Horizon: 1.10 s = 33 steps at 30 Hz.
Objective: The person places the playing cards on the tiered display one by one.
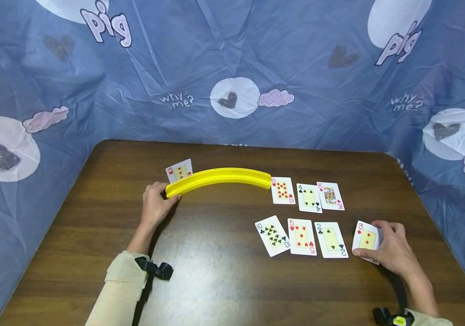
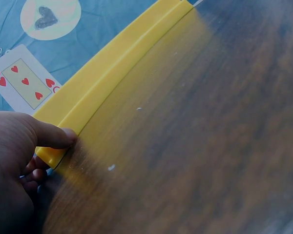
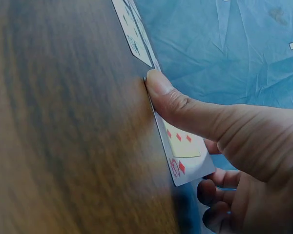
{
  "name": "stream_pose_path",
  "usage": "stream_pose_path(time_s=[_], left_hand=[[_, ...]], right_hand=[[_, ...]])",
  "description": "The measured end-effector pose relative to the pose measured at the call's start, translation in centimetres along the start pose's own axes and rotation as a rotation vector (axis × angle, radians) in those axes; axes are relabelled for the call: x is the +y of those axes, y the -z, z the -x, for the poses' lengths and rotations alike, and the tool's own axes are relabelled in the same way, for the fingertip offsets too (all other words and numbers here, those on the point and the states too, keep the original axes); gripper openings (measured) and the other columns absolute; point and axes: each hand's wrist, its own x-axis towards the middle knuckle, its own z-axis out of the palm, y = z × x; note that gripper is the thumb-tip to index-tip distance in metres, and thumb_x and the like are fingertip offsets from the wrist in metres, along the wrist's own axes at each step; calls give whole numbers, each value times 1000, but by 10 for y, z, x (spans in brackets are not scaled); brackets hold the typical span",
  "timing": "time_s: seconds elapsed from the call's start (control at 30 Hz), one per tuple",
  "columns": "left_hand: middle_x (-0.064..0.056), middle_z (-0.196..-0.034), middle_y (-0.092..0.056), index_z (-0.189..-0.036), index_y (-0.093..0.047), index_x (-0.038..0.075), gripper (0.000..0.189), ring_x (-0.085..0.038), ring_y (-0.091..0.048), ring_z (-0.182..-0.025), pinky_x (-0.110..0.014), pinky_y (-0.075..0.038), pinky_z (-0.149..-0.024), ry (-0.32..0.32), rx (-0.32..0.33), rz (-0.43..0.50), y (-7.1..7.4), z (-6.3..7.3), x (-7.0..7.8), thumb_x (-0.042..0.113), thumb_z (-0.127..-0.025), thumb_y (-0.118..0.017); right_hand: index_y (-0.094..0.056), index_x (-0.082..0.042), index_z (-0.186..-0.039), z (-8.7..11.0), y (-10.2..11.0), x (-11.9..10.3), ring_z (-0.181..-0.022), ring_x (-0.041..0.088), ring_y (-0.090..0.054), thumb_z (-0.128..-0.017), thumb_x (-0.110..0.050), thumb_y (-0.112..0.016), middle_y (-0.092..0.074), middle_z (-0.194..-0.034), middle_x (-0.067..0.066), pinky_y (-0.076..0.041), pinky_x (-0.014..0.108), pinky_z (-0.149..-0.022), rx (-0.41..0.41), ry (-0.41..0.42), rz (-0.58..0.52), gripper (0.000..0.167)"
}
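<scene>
One curved yellow strip (image 1: 224, 175), left end pinched narrowly between thumb and fingers of the left hand (image 1: 157, 206). Looks light, stiff, smooth; grip near either end. Just behind that left end, one three of hearts (image 1: 180, 170), lower edge hidden. Around the strip's right end and beyond, on the surface (image 1: 216, 280), six cards: ten of clubs (image 1: 273, 236), ten of hearts (image 1: 283, 190), five of hearts (image 1: 302, 237), four of spades (image 1: 309, 198), king of diamonds (image 1: 330, 196), two of clubs (image 1: 332, 240). Likely thin, bendy, slippery; lift by the edges. Farthest right of the strip, one three of diamonds (image 1: 366, 241), gripped by the partly spread right hand (image 1: 397, 251); impossible to tell if any more beneath.
</scene>
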Motion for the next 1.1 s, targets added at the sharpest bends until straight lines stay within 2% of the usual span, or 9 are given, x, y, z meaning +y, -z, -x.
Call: stream_pose_path(time_s=[0.03, 0.17, 0.27, 0.37, 0.53, 0.7, 0.83, 1.1], left_hand=[[-27, -111, -67, -112, -69, -9, 37, -39, -53, -104, -51, -34, -96, -3, 2, 1, 0, 0, 0, 10, -81, -78], [-28, -109, -68, -110, -70, -9, 37, -40, -54, -102, -50, -35, -94, -20, 16, 2, 0, 0, -1, 9, -79, -79], [-28, -109, -68, -109, -70, -10, 36, -41, -54, -102, -50, -35, -94, -27, 22, 1, -1, 1, -1, 9, -79, -79], [-28, -111, -68, -109, -70, -9, 37, -41, -54, -102, -51, -35, -95, -26, 21, 5, 0, 1, 0, 9, -79, -79], [-27, -111, -68, -110, -70, -9, 37, -39, -54, -102, -51, -35, -96, -17, 14, 13, 1, 2, 1, 11, -79, -79], [-27, -110, -68, -110, -70, -9, 37, -39, -54, -102, -51, -35, -96, -20, 16, 14, 1, 1, 0, 10, -79, -80], [-27, -109, -68, -109, -71, -9, 37, -40, -55, -101, -52, -36, -95, -33, 31, 11, 0, 0, -2, 10, -78, -80], [-27, -107, -68, -107, -71, -9, 35, -40, -55, -100, -53, -36, -95, -45, 41, 11, -1, 1, -2, 8, -78, -79]], right_hand=[[-42, 5, -134, 0, 0, 0, -93, 43, -50, -62, -49, -91, -39, -123, 38, -39, 36, -66, -1, 0, 11, 103], [-42, 8, -132, -1, 2, -1, -91, 41, -53, -61, -45, -93, -53, -112, 35, -39, 38, -68, 6, 18, 23, 102], [-46, 8, -127, -1, 2, 0, -85, 36, -56, -61, -34, -94, -60, -106, 33, -41, 39, -67, 63, 57, 12, 92], [-49, 6, -123, 0, 4, 0, -76, 27, -55, -64, -22, -93, -64, -95, 27, -38, 32, -62, 114, 106, 0, 78], [-52, 2, -124, 2, 11, 1, -73, 18, -50, -78, -8, -81, -62, -87, 16, -34, 24, -58, 119, 132, -10, 55], [-57, -1, -122, 3, 19, 3, -69, 2, -42, -91, -6, -69, -60, -84, 11, -31, 24, -59, 165, 162, -31, 34], [-59, -1, -120, 4, 23, 4, -68, -7, -39, -93, -6, -66, -61, -85, 9, -32, 23, -59, 196, 196, -47, 28], [-61, -2, -115, 4, 32, -1, -64, -7, -42, -95, -7, -64, -55, -73, -4, -33, 21, -54, 248, 215, -111, 21]])
